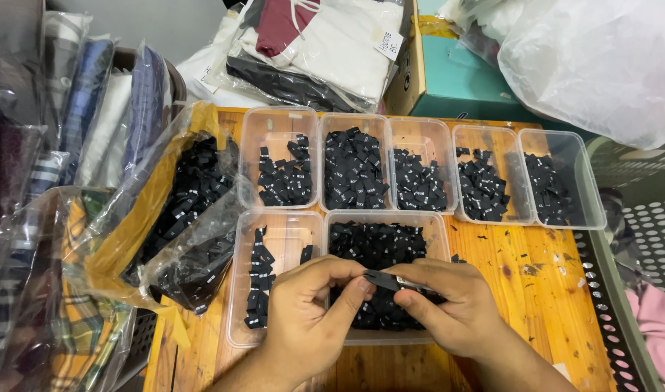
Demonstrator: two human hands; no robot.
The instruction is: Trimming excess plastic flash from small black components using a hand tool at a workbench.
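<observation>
A small black fabric tag [382,279] was pinched between both hands, just above the nearest clear plastic tub [387,225]. The left hand [310,312] gripped its near end between thumb and forefinger, and the right hand [452,305] held the other end along with something pale that was too small to make out. Both hands were closed on the tag, almost touching each other. The tag looked very light, thin and limp, likely to fold or slip away rather than break, so a fingertip pinch at its ends seemed the sensible hold. The tub beneath was heaped with the same black tags, many showing tiny white marks. To its left sat a second tub [274,239], only thinly filled along one side. Behind them ran a row of five more clear tubs [419,123], each holding a pile of black tags. All stood on an orange-stained wooden tabletop [543,283] with a few stray tags scattered on it. At the left, a crumpled clear bag with yellow edging [122,239] spilled still more tags. Further left stood folded clothes in plastic sleeves [78,94]. At the back lay bagged white and maroon garments bearing a small white paper label [389,42], beside a teal cardboard box [456,80] and a large translucent white bag [601,58].
</observation>
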